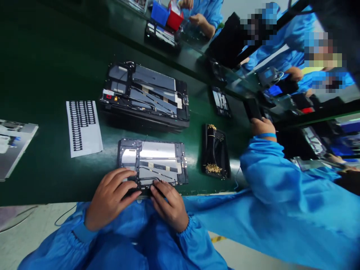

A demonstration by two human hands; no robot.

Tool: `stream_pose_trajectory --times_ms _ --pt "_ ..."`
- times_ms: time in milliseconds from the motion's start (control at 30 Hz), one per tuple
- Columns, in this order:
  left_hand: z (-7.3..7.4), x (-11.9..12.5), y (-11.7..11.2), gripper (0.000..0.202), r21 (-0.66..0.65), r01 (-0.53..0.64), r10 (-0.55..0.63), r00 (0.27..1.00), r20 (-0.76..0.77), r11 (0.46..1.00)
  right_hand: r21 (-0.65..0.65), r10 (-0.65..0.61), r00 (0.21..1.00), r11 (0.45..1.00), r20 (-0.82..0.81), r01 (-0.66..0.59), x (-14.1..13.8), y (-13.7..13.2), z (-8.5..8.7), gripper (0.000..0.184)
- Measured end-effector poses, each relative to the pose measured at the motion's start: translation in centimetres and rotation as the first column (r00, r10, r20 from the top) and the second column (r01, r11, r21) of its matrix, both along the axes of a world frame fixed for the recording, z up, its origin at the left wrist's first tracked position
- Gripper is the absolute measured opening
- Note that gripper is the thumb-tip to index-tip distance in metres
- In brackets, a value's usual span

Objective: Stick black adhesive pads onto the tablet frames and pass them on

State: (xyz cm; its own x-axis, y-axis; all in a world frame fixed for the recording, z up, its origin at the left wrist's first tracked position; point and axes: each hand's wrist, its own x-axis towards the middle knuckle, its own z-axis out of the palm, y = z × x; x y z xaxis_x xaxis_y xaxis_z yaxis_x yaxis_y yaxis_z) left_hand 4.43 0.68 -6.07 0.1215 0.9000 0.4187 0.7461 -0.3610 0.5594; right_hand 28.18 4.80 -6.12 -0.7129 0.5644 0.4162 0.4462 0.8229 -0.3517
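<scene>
An opened tablet [157,150] lies on the green bench before me, its silver inner plates, black cables and tan tape strips exposed. My left hand [114,195] bends its fingers and thumb over the near left edge of the tablet, gripping it there. At the middle of the near edge, my right hand [170,206] has its fingertips pinched together on a thin black cable [150,179]. The exact contact under the right fingertips is hidden. Just beyond lies a stack of similar opened tablets [154,88].
A white sheet of black stickers [91,138] lies left of the tablets. On the right sits a black tray [226,150] of bundled black cables with gold ends. A co-worker's hand [263,126] holds a dark object beyond it. Red [174,18] and blue bins [159,13] stand at the back.
</scene>
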Motion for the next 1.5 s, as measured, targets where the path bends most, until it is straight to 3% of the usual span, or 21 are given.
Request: stream_pose_trajectory --times_ms 167,300,400,500,633,733,867,1133,1233,1333,1400,1467,1500 --pt "0.7 -3.6 -1.2 0.015 0.031 -0.193 0.192 0.981 0.021 0.981 0.045 0.022 0.998 0.999 0.051 -0.025 -0.2 -0.1 0.0 0.041" --pt "1.2 -8.3 -0.6 0.017 0.033 -0.379 0.380 0.924 -0.033 0.925 -0.038 0.115 0.993 0.993 -0.012 -0.116 -1.0 1.4 1.2 0.034" --pt "0.8 -11.8 0.4 0.022 -0.010 -0.416 0.413 0.906 -0.091 0.909 -0.112 0.192 0.978 0.973 -0.082 -0.200 -3.8 3.4 3.4 0.033" --pt "-0.2 -13.7 1.1 0.039 -0.124 -0.399 0.383 0.914 -0.133 0.909 -0.149 0.295 0.954 0.943 -0.051 -0.299 -9.4 5.4 5.2 0.024" --pt "-1.0 -14.0 1.1 0.057 -0.183 -0.386 0.363 0.920 -0.146 0.904 -0.116 0.409 0.905 0.911 0.118 -0.396 -18.3 7.9 4.8 0.012" --pt "-1.0 -13.8 0.8 0.068 -0.213 -0.376 0.354 0.925 -0.136 0.902 -0.104 0.407 0.852 0.913 0.329 -0.396 -22.9 9.0 3.6 0.013" --pt "-0.8 -13.7 0.8 0.077 -0.215 -0.375 0.358 0.927 -0.113 0.902 -0.121 0.397 0.790 0.914 0.468 -0.388 -25.0 9.1 3.0 0.014" --pt "-1.0 -14.1 1.0 0.079 -0.204 -0.368 0.334 0.925 -0.182 0.907 -0.267 0.445 0.779 0.894 0.440 -0.360 -27.1 9.8 3.2 0.015" --pt "-0.8 -14.5 1.2 0.078 -0.198 -0.367 0.332 0.924 -0.189 0.909 -0.377 0.434 0.854 0.871 0.288 -0.316 -25.0 10.8 5.0 0.008" --pt "-0.5 -14.9 1.5 0.072 -0.140 -0.351 0.331 0.932 -0.149 0.926 -0.487 0.270 0.959 0.828 -0.092 -0.280 -17.9 11.2 7.5 0.012" --pt "-0.1 -14.7 1.6 0.064 -0.064 -0.363 0.356 0.929 -0.104 0.930 -0.512 0.076 0.962 0.834 -0.264 -0.207 -11.1 10.6 8.2 0.013" --pt "0.6 -13.9 1.6 0.057 0.003 -0.404 0.403 0.914 -0.043 0.915 -0.538 -0.220 0.929 0.843 -0.296 0.029 -4.3 9.1 7.5 0.014" --pt "0.9 -13.1 1.6 0.054 0.042 -0.437 0.437 0.900 0.000 0.899 -0.545 -0.380 0.882 0.818 -0.278 0.181 -1.3 8.2 6.6 0.015"
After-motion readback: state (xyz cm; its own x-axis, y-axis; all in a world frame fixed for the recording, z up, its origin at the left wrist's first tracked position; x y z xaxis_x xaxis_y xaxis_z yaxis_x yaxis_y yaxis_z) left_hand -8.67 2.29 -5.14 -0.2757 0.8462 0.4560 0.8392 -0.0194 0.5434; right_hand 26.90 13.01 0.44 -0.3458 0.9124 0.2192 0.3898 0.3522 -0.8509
